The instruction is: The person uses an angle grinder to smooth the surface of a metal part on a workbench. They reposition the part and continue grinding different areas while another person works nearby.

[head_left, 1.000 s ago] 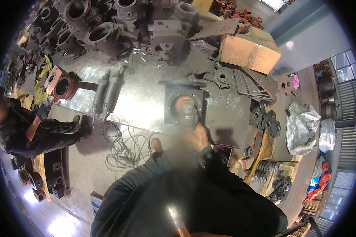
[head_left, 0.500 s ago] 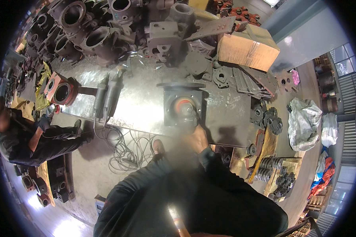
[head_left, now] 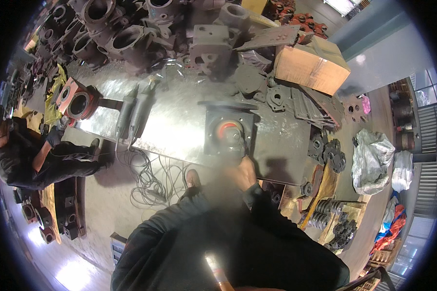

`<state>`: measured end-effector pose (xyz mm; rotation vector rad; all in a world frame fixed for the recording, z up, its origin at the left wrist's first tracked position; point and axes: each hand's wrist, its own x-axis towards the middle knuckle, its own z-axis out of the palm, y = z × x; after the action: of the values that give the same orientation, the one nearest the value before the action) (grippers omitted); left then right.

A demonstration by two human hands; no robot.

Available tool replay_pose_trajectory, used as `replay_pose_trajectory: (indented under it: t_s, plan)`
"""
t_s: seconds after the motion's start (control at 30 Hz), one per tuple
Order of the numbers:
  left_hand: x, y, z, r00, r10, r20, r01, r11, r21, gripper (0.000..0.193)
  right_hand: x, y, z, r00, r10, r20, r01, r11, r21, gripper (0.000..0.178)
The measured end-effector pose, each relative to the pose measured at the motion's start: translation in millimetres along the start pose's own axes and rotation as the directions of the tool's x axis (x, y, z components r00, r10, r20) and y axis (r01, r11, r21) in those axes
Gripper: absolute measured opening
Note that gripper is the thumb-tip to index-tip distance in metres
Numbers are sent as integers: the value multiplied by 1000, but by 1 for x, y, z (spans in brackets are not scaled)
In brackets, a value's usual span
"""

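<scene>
A dark grey cast housing (head_left: 211, 133) with a wide flange at its far end sits on the metal table. An orange-red ring (head_left: 226, 127) shows in its round opening. Over that opening is a dark tool with a rounded head (head_left: 234, 137), perhaps a hand grinder; a hazy smear covers its near end. My right hand (head_left: 246, 173) is closed at the tool's near right side, its fingertips partly lost in the haze. From the lower left my left forearm reaches toward the same spot, but the smear hides the fingers of my left hand (head_left: 224, 178).
Two grey cylindrical power tools (head_left: 133, 114) lie left of the housing, their cables (head_left: 153, 179) coiled on the floor. Beyond are a red casting (head_left: 77, 99), heaped dark castings (head_left: 126, 41) and a cardboard box (head_left: 313, 65). Another person (head_left: 39, 155) works at far left.
The view has shifted a little, so the housing and table appear slightly farther right. My right hand stays at the tool, and the tool remains over the round opening.
</scene>
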<state>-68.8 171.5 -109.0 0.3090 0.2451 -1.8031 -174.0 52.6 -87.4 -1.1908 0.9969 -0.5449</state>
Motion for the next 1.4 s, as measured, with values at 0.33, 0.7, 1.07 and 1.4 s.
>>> replay_pose_trajectory:
  t_s: [0.33,0.7,1.07,1.4]
  plan:
    - [-6,2,12,1000,18,-15,-19,997,-74,33,-6,-18,2,999,21,38,-14,984,-177,30]
    - [-18,2,49,991,123,-50,-121,991,58,23,-4,-20,6,999,10,44,-1,980,-198,31]
    - [5,12,-43,996,32,82,-88,408,909,22,-7,-35,12,995,89,-36,-95,977,-193,35]
    - [-6,-12,-33,980,122,-160,-35,887,461,27,-7,-27,8,996,92,-13,-93,992,-85,30]
